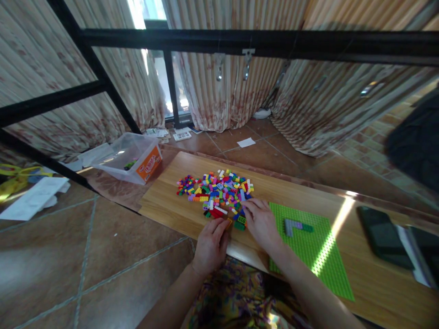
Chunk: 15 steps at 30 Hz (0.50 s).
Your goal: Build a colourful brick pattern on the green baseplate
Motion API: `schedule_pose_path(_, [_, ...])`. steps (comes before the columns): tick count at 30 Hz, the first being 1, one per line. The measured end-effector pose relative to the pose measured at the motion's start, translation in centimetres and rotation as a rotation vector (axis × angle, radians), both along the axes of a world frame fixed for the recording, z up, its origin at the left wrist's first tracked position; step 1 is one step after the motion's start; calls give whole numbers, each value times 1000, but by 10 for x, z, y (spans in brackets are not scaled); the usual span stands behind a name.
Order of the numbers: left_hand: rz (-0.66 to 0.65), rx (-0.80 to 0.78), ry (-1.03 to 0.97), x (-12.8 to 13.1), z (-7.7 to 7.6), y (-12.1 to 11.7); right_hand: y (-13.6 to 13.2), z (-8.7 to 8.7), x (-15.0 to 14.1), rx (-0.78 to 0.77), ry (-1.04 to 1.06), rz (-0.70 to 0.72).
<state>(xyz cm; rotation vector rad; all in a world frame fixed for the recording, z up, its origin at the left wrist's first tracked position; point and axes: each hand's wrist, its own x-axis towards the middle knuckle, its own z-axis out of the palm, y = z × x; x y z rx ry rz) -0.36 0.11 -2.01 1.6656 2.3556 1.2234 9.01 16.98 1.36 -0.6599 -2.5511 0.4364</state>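
A loose heap of colourful toy building bricks (219, 186) lies on the wooden table. At its near edge my left hand (211, 243) is closed, with an orange brick (229, 222) at its fingertips. My right hand (261, 225) reaches into the heap's right side, fingers bent together; whatever they pinch is hidden. Dark green bricks (240, 224) lie between the two hands. To the right of my right hand is a bright green baseplate (308, 256), bearing an L-shaped row of grey, lilac and green bricks (295, 226).
A clear plastic box (120, 157) with an orange label stands beyond the table's left end, a few pieces inside. A dark phone-like slab (382, 237) lies at the table's right. Black metal bars (219, 41) cross in front of striped curtains. Papers (34, 196) lie on the tiled floor.
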Motion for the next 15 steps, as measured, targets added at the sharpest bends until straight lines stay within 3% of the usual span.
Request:
schedule_pose_path(8, [-34, -7, -64, 0, 7, 2, -16, 4, -62, -9, -45, 93])
schedule_pose_path(15, [-54, -23, -92, 0, 12, 1, -21, 4, -43, 9, -47, 217])
